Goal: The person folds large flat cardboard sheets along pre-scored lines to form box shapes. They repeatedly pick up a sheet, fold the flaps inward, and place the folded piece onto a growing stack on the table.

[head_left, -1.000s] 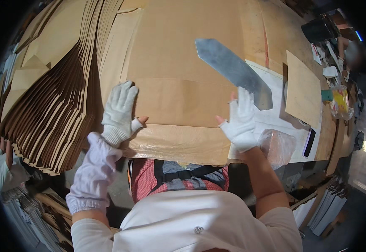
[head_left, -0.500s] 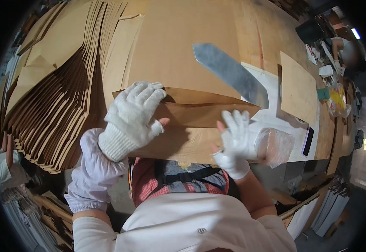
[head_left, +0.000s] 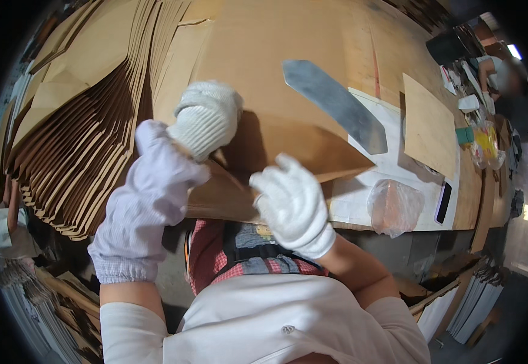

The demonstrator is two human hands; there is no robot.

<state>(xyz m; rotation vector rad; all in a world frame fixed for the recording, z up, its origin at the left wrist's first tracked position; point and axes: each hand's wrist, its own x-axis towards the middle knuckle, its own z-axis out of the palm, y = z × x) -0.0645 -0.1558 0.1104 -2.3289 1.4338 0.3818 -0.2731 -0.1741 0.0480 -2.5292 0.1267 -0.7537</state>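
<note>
A workshop table (head_left: 361,42) covered in brown kraft paper fills the view, with more paper stock stacked on the floor to the lower right and lower left. On the table's left side, flat brown paper bags (head_left: 70,121) lie fanned out in an overlapping row, each edge stepped back from the next, which keeps every piece separately reachable. In front of the person lies a large brown paper sheet (head_left: 276,109), its near edge lifted and folded back over itself into a flap. The left hand (head_left: 206,124), in a white knit glove with a lilac sleeve cover over the forearm, is curled down onto the sheet above the fold, apparently pressing it; whether the fingers pinch the paper cannot be told. The right hand (head_left: 293,203), also gloved white, sits at the near edge of the flap with its fingers bent around the paper's edge, seemingly gripping it to hold the fold up.

A long grey flat blade-like tool (head_left: 335,104) rests diagonally just beyond the fold, within reach of the right hand. To the right, a clear plastic bag (head_left: 394,207) with something orange inside lies on a white sheet (head_left: 391,161), beside a dark phone (head_left: 443,202). A loose brown paper panel (head_left: 427,127) lies farther right.
</note>
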